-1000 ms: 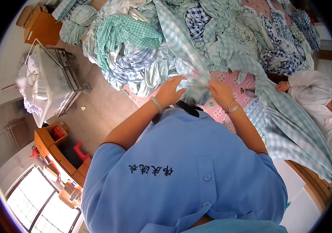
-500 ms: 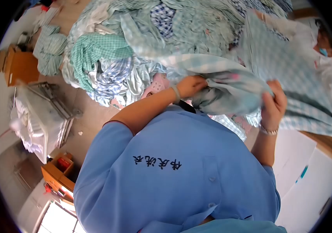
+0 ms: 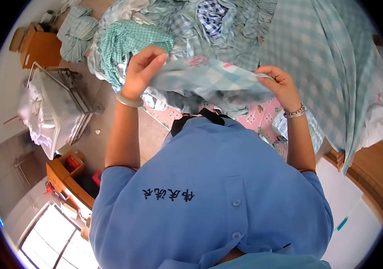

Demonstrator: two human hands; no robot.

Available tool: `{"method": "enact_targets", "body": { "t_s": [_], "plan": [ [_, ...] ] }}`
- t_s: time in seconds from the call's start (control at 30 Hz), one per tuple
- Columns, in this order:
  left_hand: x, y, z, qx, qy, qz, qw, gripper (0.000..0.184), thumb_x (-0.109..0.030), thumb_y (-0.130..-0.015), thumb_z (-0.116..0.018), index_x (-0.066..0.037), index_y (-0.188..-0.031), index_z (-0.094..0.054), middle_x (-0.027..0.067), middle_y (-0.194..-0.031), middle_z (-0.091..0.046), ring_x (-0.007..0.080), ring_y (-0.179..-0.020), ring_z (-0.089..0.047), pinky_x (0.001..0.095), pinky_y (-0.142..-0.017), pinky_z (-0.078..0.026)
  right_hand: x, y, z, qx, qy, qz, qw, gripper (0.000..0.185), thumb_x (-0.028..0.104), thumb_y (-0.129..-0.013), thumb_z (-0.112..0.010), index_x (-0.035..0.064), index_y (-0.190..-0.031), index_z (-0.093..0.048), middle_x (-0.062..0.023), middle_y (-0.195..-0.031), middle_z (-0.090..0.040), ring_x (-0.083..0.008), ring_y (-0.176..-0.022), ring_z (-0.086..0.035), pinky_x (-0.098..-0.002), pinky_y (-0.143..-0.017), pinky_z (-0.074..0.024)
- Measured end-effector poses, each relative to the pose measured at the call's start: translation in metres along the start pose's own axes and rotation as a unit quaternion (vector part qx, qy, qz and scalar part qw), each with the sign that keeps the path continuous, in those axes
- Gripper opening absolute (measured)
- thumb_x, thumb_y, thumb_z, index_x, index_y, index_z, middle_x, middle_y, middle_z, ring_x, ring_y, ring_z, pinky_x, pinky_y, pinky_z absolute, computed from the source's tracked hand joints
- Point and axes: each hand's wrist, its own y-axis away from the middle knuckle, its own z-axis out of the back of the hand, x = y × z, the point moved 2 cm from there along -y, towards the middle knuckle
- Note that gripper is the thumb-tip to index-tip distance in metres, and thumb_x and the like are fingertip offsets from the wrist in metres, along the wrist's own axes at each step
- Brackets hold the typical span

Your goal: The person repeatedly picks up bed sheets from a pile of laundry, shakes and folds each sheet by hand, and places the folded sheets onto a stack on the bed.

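Head view: the left hand (image 3: 143,71) and right hand (image 3: 282,86) are pinching a checked cloth (image 3: 211,80), which is spanning between them over pink floral fabric (image 3: 258,115) — probably light, soft and floppy, its edges seemingly offering the surest hold, though blur is hiding lower folds.

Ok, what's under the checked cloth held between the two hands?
Pink flowered fabric shows past the near edge of the checked cloth and probably runs beneath it. Whatever lies directly under the cloth's middle is covered, so I can't say.
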Motion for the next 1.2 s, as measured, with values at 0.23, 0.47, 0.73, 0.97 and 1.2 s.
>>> {"method": "enact_targets", "body": {
  "t_s": [0.23,0.47,0.73,0.97,1.2],
  "plan": [
    [0.098,0.038,-0.05,0.162,-0.1,0.057,0.98,0.092,-0.037,-0.063,-0.072,-0.004,-0.131,-0.02,0.0142,-0.134,-0.025,0.027,-0.125,-0.022,0.0337,-0.101,-0.019,0.068,-0.02,-0.032,-0.003,0.002,0.095,0.995,0.013,0.002,-0.076,-0.051,0.0,-0.087,-0.059,-0.0003,-0.083,-0.059,-0.0064,-0.081,-0.051,-0.0192,-0.073,-0.0389],
    [0.18,0.071,-0.154,0.198,-0.083,0.112,0.97,0.091,-0.029,-0.06,-0.074,-0.007,-0.131,-0.02,0.0152,-0.132,-0.03,0.0283,-0.121,-0.031,0.034,-0.096,-0.028,0.14,-0.023,0.014,-0.054,-0.237,0.279,0.929,0.026,0.002,-0.076,-0.046,-0.0017,-0.101,-0.051,-0.0105,-0.1,-0.052,-0.0183,-0.091,-0.05,-0.0291,-0.081,-0.0381],
    [0.198,-0.008,-0.136,0.134,-0.028,0.134,0.982,0.026,-0.019,-0.083,-0.049,0.0,-0.1,-0.055,0.01,-0.089,-0.061,0.0181,-0.082,-0.057,0.0289,-0.072,-0.044,0.187,-0.03,0.065,-0.183,-0.131,0.415,0.882,0.029,0.02,-0.084,-0.051,-0.001,-0.105,-0.05,-0.0077,-0.103,-0.052,-0.0206,-0.094,-0.048,-0.0329,-0.085,-0.0396],
    [0.117,-0.042,-0.083,0.047,0.279,0.289,0.915,0.032,-0.025,-0.082,-0.052,0.002,-0.098,-0.056,0.0084,-0.091,-0.059,0.0136,-0.079,-0.055,0.0261,-0.069,-0.044,0.03,-0.034,0.023,-0.077,0.151,0.144,0.975,0.045,0.025,-0.075,-0.063,0.0037,-0.112,-0.048,-0.0062,-0.108,-0.052,-0.0171,-0.092,-0.052,-0.0274,-0.085,-0.0392],
    [0.056,-0.051,-0.123,0.18,0.15,0.26,0.937,0.03,-0.026,-0.083,-0.054,0.0,-0.098,-0.056,0.0014,-0.091,-0.057,0.0074,-0.086,-0.047,0.019,-0.075,-0.037,-0.095,-0.052,-0.086,-0.061,0.201,0.023,0.977,0.034,0.023,-0.076,-0.062,0.0017,-0.101,-0.053,-0.0104,-0.09,-0.06,-0.022,-0.077,-0.057,-0.0307,-0.069,-0.044]
  ]
}}
